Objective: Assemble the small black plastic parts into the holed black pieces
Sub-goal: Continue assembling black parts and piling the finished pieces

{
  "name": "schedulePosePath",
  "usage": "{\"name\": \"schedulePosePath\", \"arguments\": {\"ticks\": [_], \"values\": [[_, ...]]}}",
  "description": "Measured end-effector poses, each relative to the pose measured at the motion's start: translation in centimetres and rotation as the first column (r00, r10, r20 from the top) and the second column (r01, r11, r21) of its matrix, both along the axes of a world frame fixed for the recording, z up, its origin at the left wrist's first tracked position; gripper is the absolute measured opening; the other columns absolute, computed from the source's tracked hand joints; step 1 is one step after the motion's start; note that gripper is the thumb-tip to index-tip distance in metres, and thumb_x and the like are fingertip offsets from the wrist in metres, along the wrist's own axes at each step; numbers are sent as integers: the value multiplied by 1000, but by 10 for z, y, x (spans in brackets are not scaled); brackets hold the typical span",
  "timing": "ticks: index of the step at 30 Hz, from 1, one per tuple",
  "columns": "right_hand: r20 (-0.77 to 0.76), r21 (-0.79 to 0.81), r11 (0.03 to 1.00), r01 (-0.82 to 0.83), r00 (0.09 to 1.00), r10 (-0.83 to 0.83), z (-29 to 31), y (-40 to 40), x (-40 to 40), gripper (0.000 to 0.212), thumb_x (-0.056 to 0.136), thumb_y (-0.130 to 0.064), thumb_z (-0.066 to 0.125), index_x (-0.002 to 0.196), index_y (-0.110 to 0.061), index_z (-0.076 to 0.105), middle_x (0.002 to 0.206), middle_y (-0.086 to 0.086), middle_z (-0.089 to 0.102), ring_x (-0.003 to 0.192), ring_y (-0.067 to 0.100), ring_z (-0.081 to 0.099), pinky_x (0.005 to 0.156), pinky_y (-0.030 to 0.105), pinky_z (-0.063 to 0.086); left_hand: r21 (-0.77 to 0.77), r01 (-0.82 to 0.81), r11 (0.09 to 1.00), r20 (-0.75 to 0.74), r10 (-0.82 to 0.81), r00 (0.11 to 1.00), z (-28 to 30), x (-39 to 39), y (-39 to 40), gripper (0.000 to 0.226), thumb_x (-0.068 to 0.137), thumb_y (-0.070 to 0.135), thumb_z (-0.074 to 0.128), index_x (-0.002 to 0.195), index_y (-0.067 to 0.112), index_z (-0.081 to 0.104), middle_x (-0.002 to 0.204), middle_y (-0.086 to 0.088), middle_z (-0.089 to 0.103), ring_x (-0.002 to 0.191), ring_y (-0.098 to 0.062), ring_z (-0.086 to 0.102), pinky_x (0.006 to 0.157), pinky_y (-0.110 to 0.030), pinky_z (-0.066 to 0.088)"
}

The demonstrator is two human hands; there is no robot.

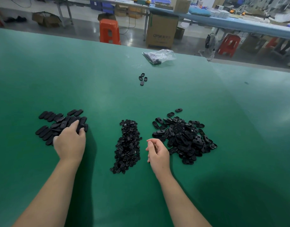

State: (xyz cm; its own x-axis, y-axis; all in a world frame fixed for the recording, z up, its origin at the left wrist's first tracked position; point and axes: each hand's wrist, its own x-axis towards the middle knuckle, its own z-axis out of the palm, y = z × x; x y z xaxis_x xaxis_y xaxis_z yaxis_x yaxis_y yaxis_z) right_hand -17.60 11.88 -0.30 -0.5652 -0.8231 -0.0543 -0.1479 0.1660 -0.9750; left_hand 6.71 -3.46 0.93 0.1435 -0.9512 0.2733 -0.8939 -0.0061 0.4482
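Note:
Three heaps of black plastic lie on the green table (108,76). A pile of oval pieces (59,124) sits at the left. A long heap of small black parts (127,146) lies in the middle. A pile of holed oval pieces (183,136) is at the right. My left hand (70,142) rests on the near edge of the left pile, its fingertips on the ovals; whether they pinch one I cannot tell. My right hand (157,153) hovers between the middle heap and the right pile, fingers loosely curled, with nothing visible in it.
Several loose oval pieces (142,78) lie farther back on the table. A clear plastic bag (159,56) with dark parts lies near the far edge. Beyond the table stand orange stools (109,31), a cardboard box (162,30) and another workbench.

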Motion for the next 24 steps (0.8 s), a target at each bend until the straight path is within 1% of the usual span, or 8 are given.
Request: {"name": "schedulePosePath", "arguments": {"ticks": [3,5,8,11,16,18,20,24], "values": [[-17,10,1000,-5,1000,5,0,0,1,18,103,-21,55,92,-29,66,73,1,65,51,5,49,48,22,47,-26,157,987,-51,-158,986,0,-17,5,30,98,19,56,124,16,70,91,-11,69,78,-34,63,76,-42,48],[-28,18,1000,-5,1000,6,0,0,1,18,103,-21,55,92,-30,66,76,6,66,50,5,49,47,23,47,-5,278,961,-67,-278,958,0,-34,9,31,98,19,55,125,18,69,85,-2,62,75,-25,57,70,-38,48],[-47,27,1000,-9,999,10,0,0,1,18,103,-21,54,92,-29,66,79,7,66,48,5,48,46,24,45,120,400,909,-46,-397,917,-3,-59,6,41,103,25,47,143,26,54,102,-2,60,93,-22,53,82,-39,48],[-63,40,999,-15,998,17,0,-1,1,18,103,-22,54,92,-30,66,81,5,65,50,7,47,49,32,46,269,420,867,59,-451,891,-7,-75,-1,47,107,30,35,153,38,36,113,-4,51,96,-21,43,87,-38,40],[-96,49,999,-11,995,16,0,-2,1,19,103,-22,54,91,-31,66,82,5,65,52,10,47,50,36,45,349,418,839,182,-498,848,-12,-87,-8,44,105,44,34,149,47,38,122,-2,44,111,-22,42,94,-38,35],[-102,51,999,-9,995,14,0,-2,1,18,102,-22,54,91,-30,66,81,6,65,52,10,47,51,37,45,327,417,848,174,-487,856,-16,-88,-8,42,104,45,39,145,45,45,122,-2,45,112,-23,43,95,-38,35],[-104,55,998,-7,994,13,0,-2,1,18,102,-22,54,91,-30,66,81,8,66,52,10,47,51,37,45,243,432,869,125,-470,874,-20,-85,-4,37,102,41,47,137,40,57,119,-3,50,110,-24,45,92,-39,36],[-109,60,998,-11,994,17,1,-1,1,19,103,-22,54,90,-30,65,81,5,65,52,9,47,50,38,46,64,458,887,-22,-458,889,-27,-74,7,20,95,28,66,112,25,75,103,-3,58,99,-25,51,86,-40,37]]}}
